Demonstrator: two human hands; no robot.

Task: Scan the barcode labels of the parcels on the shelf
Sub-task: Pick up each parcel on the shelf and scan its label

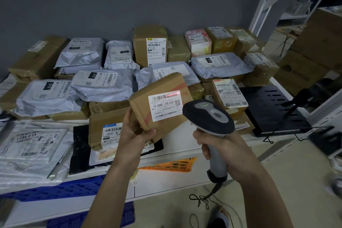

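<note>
My left hand [136,131] grips small box [160,105] by its corner, mid frame | feels light, stiff | right hand [220,146] grips scanner [209,116].

An orange crate [172,165] and blue crates [74,189] sit under the shelf edge. A black perforated stand [273,109] lies at right, beside stacked brown cartons [318,46].

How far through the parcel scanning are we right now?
Nothing shows which parcels are already scanned. In hand: left hand holds a small brown cardboard box, right hand aims the grey handheld scanner, red line on its white label. Many parcels remain on the white shelf.
</note>
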